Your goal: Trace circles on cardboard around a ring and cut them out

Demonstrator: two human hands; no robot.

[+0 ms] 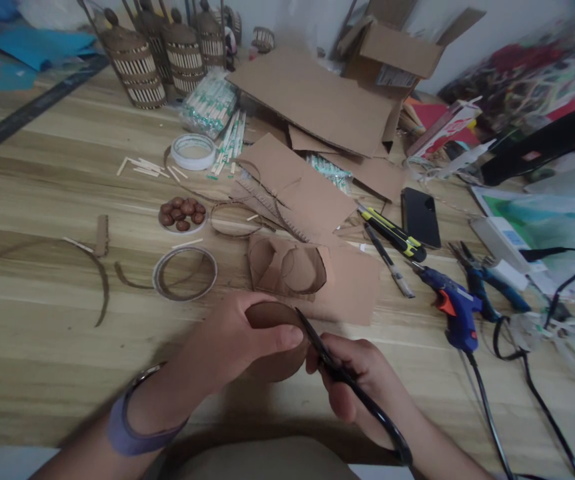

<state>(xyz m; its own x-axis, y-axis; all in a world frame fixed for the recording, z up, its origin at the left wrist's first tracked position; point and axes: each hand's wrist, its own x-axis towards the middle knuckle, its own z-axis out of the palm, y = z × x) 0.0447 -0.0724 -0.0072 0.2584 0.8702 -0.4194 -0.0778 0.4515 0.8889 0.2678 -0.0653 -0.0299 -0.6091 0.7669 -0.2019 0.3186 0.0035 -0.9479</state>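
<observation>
1. While the left hand point(247, 340) pinches a rounded cardboard piece point(278, 365), its thumb point(287, 338) lies flat across the piece; the other left fingers are mostly hidden, so their spread cannot be told.

2. The right hand point(360, 373) is curled around black scissors point(355, 385), fingers closed on the handle side. The tip lies at the piece's right-hand edge, just beyond the left thumb tip; how far the blades part cannot be made out.

3. The piece lies between the two hands, above the wooden table point(87, 380). It is probably light and fairly stiff, with a dry, non-slip surface, yet likely to crease under a hard pinch. A flat hold near the rim, thumb clear of the blades, appears best.

4. Just beyond the left fingers sits a cardboard cut-out with round openings point(269, 283); to their left lies a tape roll point(158, 283). Well to the right of the right fingers rests a blue glue gun point(460, 323).
</observation>
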